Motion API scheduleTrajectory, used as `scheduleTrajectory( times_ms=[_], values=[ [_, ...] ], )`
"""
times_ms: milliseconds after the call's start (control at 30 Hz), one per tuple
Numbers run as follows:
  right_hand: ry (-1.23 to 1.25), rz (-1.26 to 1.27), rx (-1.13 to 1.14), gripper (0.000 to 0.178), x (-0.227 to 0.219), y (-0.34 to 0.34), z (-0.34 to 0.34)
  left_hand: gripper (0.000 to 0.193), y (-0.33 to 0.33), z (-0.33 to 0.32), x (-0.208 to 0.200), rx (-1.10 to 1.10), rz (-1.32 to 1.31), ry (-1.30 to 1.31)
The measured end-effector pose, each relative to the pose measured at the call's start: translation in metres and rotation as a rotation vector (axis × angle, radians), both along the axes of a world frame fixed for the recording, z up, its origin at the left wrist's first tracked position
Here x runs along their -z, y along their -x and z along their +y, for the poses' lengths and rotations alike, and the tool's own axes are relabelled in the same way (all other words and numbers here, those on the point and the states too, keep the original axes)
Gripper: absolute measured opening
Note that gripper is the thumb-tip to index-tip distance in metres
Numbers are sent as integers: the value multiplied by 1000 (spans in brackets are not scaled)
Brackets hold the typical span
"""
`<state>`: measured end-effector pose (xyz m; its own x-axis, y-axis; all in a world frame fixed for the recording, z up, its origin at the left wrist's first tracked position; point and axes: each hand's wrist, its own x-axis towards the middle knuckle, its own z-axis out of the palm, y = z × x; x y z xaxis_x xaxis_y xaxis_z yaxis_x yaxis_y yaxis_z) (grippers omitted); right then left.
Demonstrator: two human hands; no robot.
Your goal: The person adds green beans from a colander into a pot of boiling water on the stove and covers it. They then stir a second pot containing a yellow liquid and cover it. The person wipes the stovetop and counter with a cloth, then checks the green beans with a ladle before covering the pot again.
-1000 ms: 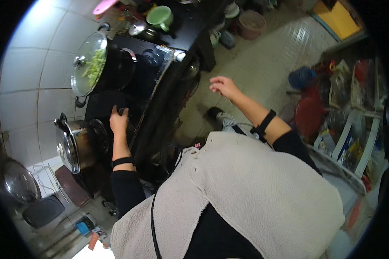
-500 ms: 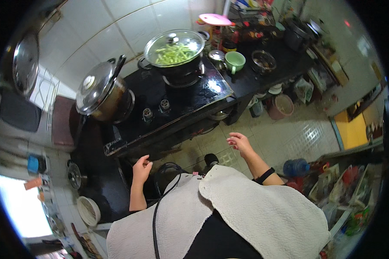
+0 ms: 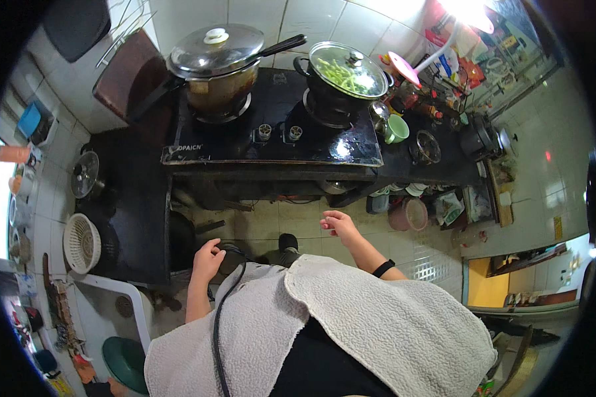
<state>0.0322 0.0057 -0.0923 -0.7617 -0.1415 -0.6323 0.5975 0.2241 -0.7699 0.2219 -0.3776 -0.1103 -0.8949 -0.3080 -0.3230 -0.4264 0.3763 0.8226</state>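
Note:
My left hand (image 3: 208, 257) hangs in the air in front of the counter, fingers loosely bent and apart, holding nothing. Beside it a black cable (image 3: 220, 331) runs down over my light fleece garment (image 3: 384, 311). My right hand (image 3: 340, 225) is also raised over the floor, its fingers slightly curled and nothing in them. Neither hand touches the black gas stove (image 3: 271, 155) ahead. On its right burner a black wok (image 3: 334, 99) with a glass lid shows green vegetable pieces (image 3: 344, 76) inside. A lidded steel pot (image 3: 220, 92) stands on the left burner.
Right of the stove are a green cup (image 3: 397, 129), a glass bowl (image 3: 426, 147) and a lit lamp (image 3: 437, 56). A pink bucket (image 3: 410, 214) sits below. To the left are a white basket (image 3: 81, 243), a lidded pan (image 3: 86, 177) and a sink edge (image 3: 136, 304).
My view has turned to the right, so the stove now lies straight ahead and the sink has come into sight. Both hands remain raised and hold nothing.

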Motion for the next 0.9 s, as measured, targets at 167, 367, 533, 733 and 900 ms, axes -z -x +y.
scheduleTrajectory(
  times_ms=[167, 367, 533, 733, 900],
  values=[
    [-52, -32, -93, 28, 0, -11, -14, 46, -19, 4, 6, 25, -86, 15],
    [-63, -82, -131, 28, 6, -12, -14, 45, -37, 2, -3, 2, -42, 83],
    [-17, -82, -204, 28, 40, 1, -1, 46, -54, 10, -9, -44, -70, 109],
    [-74, 230, -632, 28, 158, 30, 76, 47, -58, 20, -12, 25, -19, 246],
    [-328, 653, -1150, 24, 212, 67, 133, 47, -67, 33, -14, -48, -62, 281]
  ],
)
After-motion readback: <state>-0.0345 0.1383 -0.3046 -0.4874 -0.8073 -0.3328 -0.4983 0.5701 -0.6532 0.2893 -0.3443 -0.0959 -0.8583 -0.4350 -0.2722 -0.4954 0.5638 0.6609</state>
